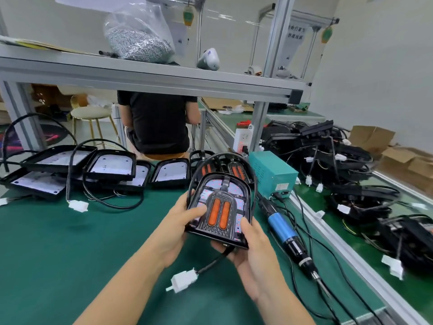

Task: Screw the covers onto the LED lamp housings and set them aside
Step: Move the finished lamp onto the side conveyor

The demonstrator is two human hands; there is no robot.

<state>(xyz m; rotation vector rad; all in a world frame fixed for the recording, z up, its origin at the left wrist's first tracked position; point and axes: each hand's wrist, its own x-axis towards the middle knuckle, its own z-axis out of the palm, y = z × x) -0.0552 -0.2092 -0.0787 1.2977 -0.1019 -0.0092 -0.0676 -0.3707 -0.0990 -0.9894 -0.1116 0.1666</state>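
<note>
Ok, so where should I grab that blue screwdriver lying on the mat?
Grip the screwdriver round its blue barrel, coming from above with the right hand. It lies flat, tip toward you, cable at the far end; the barrel is the thickest bare stretch.

Black arch-topped LED lamp housing (pixel 219 205), fitted with a clear ribbed cover (pixel 220 213) showing two orange oblong lenses, held tilted above the bench between both hands. Left hand (pixel 180 228) gripping its left edge, thumb on the cover; right hand (pixel 250 249) cupping the bottom right corner. Black cable trailing from the lower edge to a white plastic connector (pixel 184 280) lying on the bench below the hands. Open black housings with white LED boards (pixel 112 165), uncovered, lying beyond the left hand. Two more covered lamps (pixel 236 170) just behind the held one.
</note>
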